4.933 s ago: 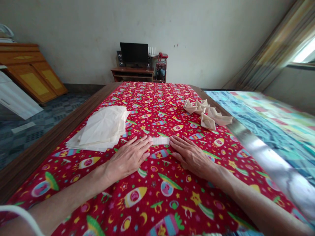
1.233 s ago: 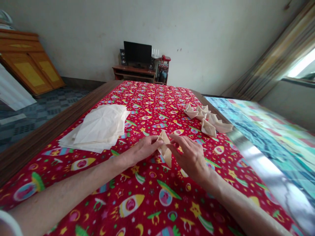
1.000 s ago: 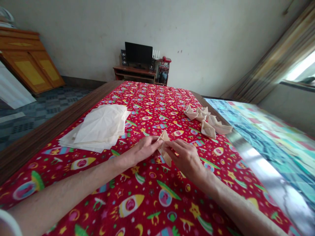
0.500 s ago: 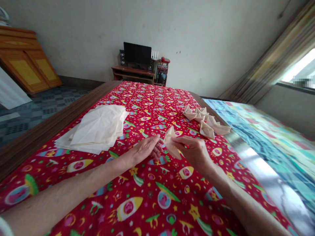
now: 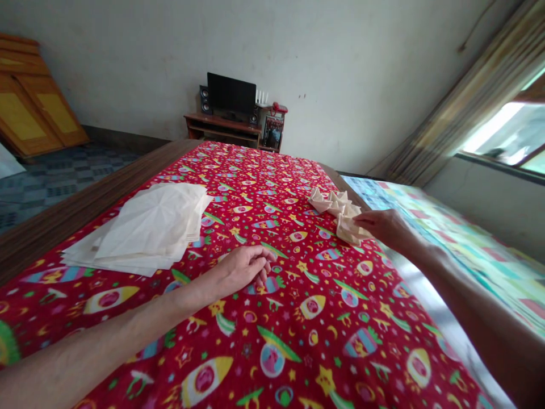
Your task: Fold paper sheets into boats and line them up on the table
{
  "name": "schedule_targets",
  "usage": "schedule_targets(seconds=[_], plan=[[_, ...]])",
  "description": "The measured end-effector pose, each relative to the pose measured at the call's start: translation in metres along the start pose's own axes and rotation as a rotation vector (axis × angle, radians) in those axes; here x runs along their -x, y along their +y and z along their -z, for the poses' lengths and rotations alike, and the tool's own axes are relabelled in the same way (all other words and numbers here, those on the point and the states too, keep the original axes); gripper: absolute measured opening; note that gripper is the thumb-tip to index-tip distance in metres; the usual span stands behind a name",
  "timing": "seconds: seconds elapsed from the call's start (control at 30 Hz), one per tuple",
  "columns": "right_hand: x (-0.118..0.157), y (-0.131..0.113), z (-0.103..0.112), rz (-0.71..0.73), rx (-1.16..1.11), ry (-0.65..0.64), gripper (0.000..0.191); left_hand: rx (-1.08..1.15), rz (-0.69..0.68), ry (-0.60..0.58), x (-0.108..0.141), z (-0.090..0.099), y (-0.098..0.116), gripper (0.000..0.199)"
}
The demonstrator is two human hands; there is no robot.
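Observation:
My right hand (image 5: 383, 224) reaches to the right side of the table, its fingers pinched on a folded paper boat (image 5: 359, 232) among the other folded paper boats (image 5: 328, 201). Fingers and overlap hide part of the held one. My left hand (image 5: 252, 264) rests over the red cloth at the middle, fingers loosely bent and holding nothing. Left of it lies a stack of creased, cream-coloured paper sheets (image 5: 149, 222), slightly fanned out.
A red patterned cloth (image 5: 281, 318) covers the long table. Beside its right edge is a bed with a checked cover (image 5: 430, 227). At the far wall stand a monitor (image 5: 231, 95) on a small desk (image 5: 221, 125) and a red telephone (image 5: 279, 107). A wooden cabinet (image 5: 38, 102) stands at left.
My right hand has carried the folded paper boat away from my left hand, rightward to the group. My left hand has let go of it and stays near the middle. The view has turned slightly right.

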State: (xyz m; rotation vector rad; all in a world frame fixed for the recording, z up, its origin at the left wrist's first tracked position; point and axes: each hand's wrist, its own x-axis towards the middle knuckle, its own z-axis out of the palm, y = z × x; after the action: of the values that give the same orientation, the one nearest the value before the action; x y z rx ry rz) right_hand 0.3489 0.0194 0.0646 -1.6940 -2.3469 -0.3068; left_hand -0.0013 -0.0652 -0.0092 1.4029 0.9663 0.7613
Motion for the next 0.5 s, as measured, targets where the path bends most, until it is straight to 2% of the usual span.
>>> schedule_targets(seconds=[0.13, 0.33, 0.5], plan=[[-0.001, 0.002, -0.007, 0.011, 0.018, -0.026, 0.024, -0.039, -0.011, -0.003, -0.001, 0.001, -0.003, 0.018], [-0.002, 0.01, -0.023, 0.007, 0.079, -0.089, 0.027, -0.047, 0.005, 0.0, 0.001, 0.0, 0.002, 0.015], [0.001, 0.01, -0.028, 0.008, 0.062, -0.097, 0.029, -0.048, 0.017, -0.001, 0.001, 0.0, 0.003, 0.015]])
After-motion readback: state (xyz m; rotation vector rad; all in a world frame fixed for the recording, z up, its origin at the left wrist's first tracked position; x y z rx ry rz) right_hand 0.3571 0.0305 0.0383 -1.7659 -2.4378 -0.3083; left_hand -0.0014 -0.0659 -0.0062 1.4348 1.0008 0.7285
